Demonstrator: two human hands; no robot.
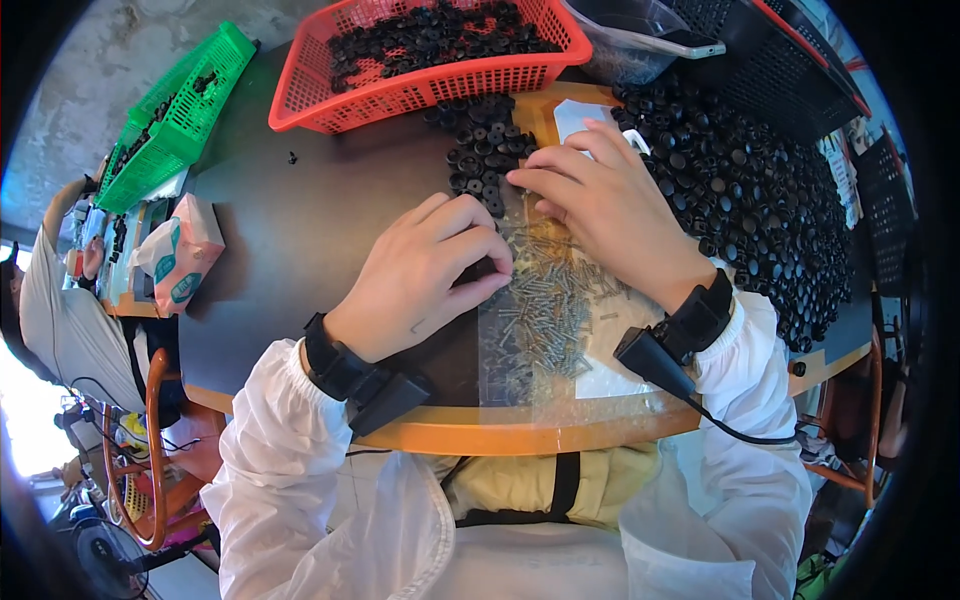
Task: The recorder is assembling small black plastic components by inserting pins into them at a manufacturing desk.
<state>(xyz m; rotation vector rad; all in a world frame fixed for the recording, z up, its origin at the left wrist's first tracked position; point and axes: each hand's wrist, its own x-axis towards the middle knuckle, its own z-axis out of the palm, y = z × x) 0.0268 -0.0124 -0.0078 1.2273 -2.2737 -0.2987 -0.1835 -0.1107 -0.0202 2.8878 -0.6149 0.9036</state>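
My left hand [425,270] is over the dark table, thumb and forefinger brought together in a pinch at the edge of the pile of small metal pieces [550,310]. Whatever lies between those fingertips is hidden. These thin silvery pieces look like springs or screws, too small to be sure. My right hand [610,200] hovers above the far end of that pile with its fingers apart. Its forefinger tip is beside a cluster of round black plastic parts [490,140], and no held thing shows in it.
A red basket [430,95] of black parts stands at the far side. Black round caps [740,190] are heaped on the right. A clear tub [620,60] and black crate [770,80] stand behind. On the left are a tissue pack [185,250], a green basket [180,120] and another person.
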